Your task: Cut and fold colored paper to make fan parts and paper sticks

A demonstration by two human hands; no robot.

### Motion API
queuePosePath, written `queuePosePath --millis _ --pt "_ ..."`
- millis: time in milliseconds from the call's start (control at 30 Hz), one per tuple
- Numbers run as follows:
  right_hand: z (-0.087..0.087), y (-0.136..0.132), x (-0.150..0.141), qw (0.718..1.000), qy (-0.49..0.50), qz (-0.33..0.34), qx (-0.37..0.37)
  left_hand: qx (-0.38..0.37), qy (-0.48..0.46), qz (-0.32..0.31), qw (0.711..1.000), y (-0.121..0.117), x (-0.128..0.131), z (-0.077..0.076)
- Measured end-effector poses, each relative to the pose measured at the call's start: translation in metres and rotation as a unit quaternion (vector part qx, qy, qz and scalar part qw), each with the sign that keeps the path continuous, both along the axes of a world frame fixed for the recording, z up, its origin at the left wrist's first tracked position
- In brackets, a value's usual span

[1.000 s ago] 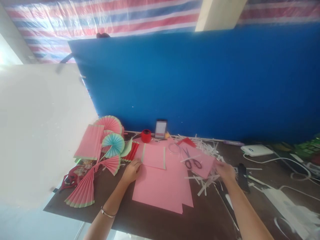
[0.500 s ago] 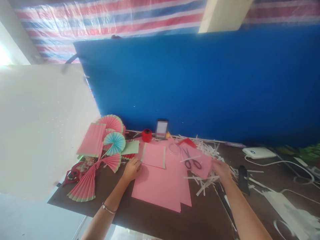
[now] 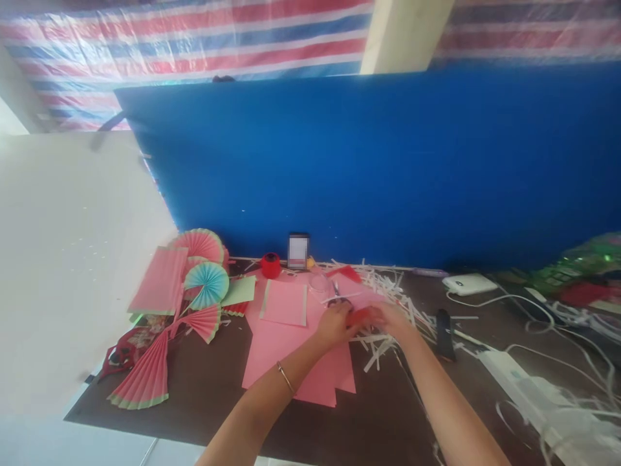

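Observation:
My right hand [image 3: 394, 321] is closed on a small red piece [image 3: 359, 316] that looks like paper, partly covered by fingers. My left hand [image 3: 334, 325] meets it from the left, its fingers closed at the red piece's left end. Just behind the left fingers lie the scissors [image 3: 337, 291], their handles partly hidden, on a pink sheet [image 3: 361, 294]. Left of the hands, a pink square with pale green edge strips [image 3: 285, 303] rests on larger pink sheets [image 3: 281, 362].
Folded paper fans [image 3: 145, 375], a blue rosette [image 3: 207, 285] and a green sheet [image 3: 239, 290] lie left. A red tape roll [image 3: 270, 265] stands at the back. White paper strips [image 3: 388, 285] are scattered right, near a white device [image 3: 469, 284], cables and a power strip [image 3: 514, 382].
My left hand has moved right, from beside the pink square to my right hand. A red piece now shows between the hands. The view has shifted slightly right.

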State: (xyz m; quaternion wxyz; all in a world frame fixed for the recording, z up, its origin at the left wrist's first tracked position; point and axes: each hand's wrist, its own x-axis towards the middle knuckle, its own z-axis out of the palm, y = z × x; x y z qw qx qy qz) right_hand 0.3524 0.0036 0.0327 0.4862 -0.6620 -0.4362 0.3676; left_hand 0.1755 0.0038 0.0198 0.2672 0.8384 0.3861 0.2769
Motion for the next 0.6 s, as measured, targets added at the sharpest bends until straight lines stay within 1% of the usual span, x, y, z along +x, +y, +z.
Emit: queuePosePath --millis 67,133,200,267,333,433,533,600 --pt "-0.007 -0.003 -0.001 0.998 -0.054 0.032 0.0 -0.027 0.017 0.014 0.999 0.006 0.007 -0.002" --pt "-0.015 -0.007 0.001 0.992 -0.114 0.058 0.003 -0.041 0.021 0.022 0.999 0.01 0.007 -0.007" --pt "-0.023 -0.012 0.005 0.98 -0.185 0.076 0.015 -0.048 0.018 0.03 0.998 0.013 0.003 -0.012" --pt "-0.029 -0.017 0.008 0.96 -0.261 0.091 0.036 -0.05 0.011 0.038 0.998 0.015 0.0 -0.015" --pt "-0.032 -0.019 0.008 0.933 -0.333 0.119 0.061 -0.047 0.002 0.043 0.998 0.016 -0.002 -0.017" --pt "-0.034 -0.019 0.004 0.883 -0.42 0.186 0.097 -0.04 -0.011 0.042 0.998 0.02 -0.004 -0.02" --pt "-0.032 -0.015 -0.001 0.831 -0.483 0.242 0.129 -0.034 -0.024 0.027 0.999 0.028 -0.009 -0.023" --pt "-0.031 -0.011 -0.003 0.801 -0.516 0.266 0.145 -0.029 -0.032 0.008 0.999 0.035 -0.014 -0.023"
